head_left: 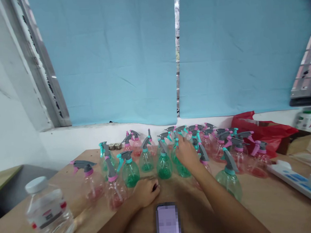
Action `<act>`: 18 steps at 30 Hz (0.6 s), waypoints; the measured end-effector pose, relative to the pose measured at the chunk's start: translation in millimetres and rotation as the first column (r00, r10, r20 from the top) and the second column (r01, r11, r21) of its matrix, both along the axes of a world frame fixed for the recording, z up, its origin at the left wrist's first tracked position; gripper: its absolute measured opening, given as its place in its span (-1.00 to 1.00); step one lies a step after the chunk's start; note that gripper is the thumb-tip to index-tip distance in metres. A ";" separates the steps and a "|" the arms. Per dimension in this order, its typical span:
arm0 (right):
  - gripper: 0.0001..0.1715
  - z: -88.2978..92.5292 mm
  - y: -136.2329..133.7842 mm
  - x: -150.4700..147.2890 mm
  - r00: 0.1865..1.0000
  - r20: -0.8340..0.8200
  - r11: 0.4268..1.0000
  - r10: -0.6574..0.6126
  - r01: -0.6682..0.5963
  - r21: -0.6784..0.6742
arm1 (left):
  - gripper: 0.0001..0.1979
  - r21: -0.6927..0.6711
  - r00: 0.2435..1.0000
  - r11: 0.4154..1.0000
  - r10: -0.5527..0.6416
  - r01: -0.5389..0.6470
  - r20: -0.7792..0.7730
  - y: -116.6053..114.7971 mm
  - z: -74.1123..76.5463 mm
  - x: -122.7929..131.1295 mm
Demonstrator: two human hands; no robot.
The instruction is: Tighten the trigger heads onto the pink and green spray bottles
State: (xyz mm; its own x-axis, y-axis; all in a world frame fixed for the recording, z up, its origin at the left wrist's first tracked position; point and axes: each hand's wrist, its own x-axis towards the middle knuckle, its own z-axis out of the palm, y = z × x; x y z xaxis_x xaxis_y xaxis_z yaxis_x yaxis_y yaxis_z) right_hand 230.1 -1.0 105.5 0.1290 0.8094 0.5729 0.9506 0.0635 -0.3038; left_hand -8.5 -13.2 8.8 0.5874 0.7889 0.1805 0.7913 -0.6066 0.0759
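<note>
At twelve o'clock on the wooden table (269,208), far from my seat at the controls, I see a crowd of spray bottles (215,144), green and pink, with grey triggers and teal or pink collars. The right hand (186,153) is stretched into the middle of that crowd, back of the hand towards the camera, with its fingers (178,140) up among the trigger heads. It lies over a green spray bottle (183,170), whose body shows just below the wrist. I cannot tell whether the fingers pinch that bottle's head or only touch it, since the hand hides the contact. The left hand (145,191) rests on the table at about seven o'clock from the right one, fingers curled into a loose fist around nothing. A pink spray bottle (115,191) stands just beside it at nine o'clock. A phone (167,221) lies flat at six o'clock between the two forearms. A clear water bottle (49,214) with a white cap stands at eight o'clock near the table edge. A white power strip (299,183) lies at three o'clock, a red bag (261,131) at two o'clock, and blue curtains (109,56) hang behind.
</note>
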 end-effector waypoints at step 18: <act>-0.87 48.2 -39.4 10.8 0.901 -0.091 0.892 0.423 -0.432 -0.135 | -0.79 -0.021 0.999 0.999 0.034 -0.034 -0.001 -5.3 7.3 2.8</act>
